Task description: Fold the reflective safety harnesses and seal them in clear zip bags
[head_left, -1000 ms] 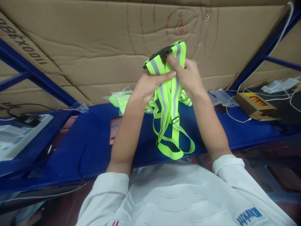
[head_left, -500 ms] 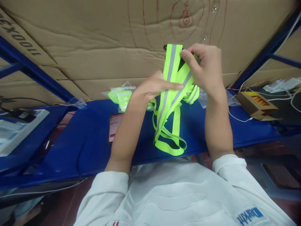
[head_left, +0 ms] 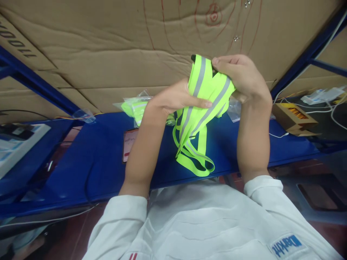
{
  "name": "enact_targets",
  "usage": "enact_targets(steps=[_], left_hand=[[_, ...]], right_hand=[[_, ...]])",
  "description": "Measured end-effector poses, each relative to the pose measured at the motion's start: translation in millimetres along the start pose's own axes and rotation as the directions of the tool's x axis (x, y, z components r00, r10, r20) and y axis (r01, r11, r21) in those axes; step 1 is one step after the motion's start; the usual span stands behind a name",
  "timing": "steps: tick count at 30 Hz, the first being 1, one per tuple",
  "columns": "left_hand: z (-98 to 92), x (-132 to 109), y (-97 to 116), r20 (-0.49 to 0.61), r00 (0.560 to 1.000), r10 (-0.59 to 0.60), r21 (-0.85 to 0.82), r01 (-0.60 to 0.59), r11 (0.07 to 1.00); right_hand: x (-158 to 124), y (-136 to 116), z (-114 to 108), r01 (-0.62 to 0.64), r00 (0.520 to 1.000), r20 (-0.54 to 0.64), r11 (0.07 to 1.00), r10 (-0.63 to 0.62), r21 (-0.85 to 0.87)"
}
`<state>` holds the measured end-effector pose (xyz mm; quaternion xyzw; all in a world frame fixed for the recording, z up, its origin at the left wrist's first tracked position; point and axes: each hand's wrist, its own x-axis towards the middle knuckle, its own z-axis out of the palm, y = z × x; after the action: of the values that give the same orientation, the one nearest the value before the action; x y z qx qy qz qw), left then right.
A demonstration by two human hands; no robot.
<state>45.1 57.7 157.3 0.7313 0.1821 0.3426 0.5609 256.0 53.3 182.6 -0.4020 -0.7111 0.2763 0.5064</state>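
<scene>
A bundle of neon yellow-green straps (head_left: 199, 85) with grey reflective stripes is held up in front of the cardboard, its loops hanging down over the blue table. My left hand (head_left: 183, 98) grips the folded straps from the left, with the thumb lying across them. At the upper right of the bundle, my right hand (head_left: 241, 74) pinches the straps between thumb and fingers. A small black piece shows at the bundle's top left. Part of the straps is hidden behind my hands.
Clear plastic bags with neon material (head_left: 138, 110) and a phone (head_left: 128, 144) lie on the blue table (head_left: 108, 144) beside my left forearm. An open cardboard box (head_left: 294, 121) stands at the right. Blue metal posts flank the cardboard wall (head_left: 108, 68).
My right hand has turned and moved slightly right, drawing the upper straps outward. The held straps now fan wider to the right. The camera view has shifted slightly.
</scene>
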Motion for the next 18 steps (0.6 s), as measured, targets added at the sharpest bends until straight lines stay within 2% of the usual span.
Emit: enact_targets(steps=[2,4,6,9,12,16,18], left_hand=[[-2.8,2,-3,-0.041,0.999,0.0,0.02,0.0,1.0],[-7.5,4,-6,-0.07,0.998,-0.011,0.019,0.013,1.0],[-12.7,5,-9,-0.091,0.996,-0.017,0.015,0.018,1.0],[-18.4,5,-9,-0.102,0.995,0.021,0.058,-0.015,0.998],[-19.6,5,-7,-0.073,0.995,0.066,0.059,-0.062,0.996],[-14.5,10,-10,-0.101,0.993,0.064,-0.081,-0.072,0.994],[-10.9,14,-15,-0.118,0.993,0.023,-0.169,-0.043,0.985]], right_hand=[[3,3,3,0.069,0.997,-0.043,0.997,-0.069,-0.019],[0,-2,6,0.156,0.983,-0.07,0.976,-0.168,-0.15],[-7,-13,9,0.209,0.977,0.031,0.923,-0.211,-0.322],[-18,-28,15,0.227,0.968,0.202,0.865,-0.15,-0.447],[-18,-30,23,0.213,0.972,0.196,0.834,-0.129,-0.509],[-9,-23,25,0.229,0.972,0.18,0.767,-0.15,-0.599],[-6,-23,20,0.238,0.971,0.155,0.737,-0.181,-0.632]])
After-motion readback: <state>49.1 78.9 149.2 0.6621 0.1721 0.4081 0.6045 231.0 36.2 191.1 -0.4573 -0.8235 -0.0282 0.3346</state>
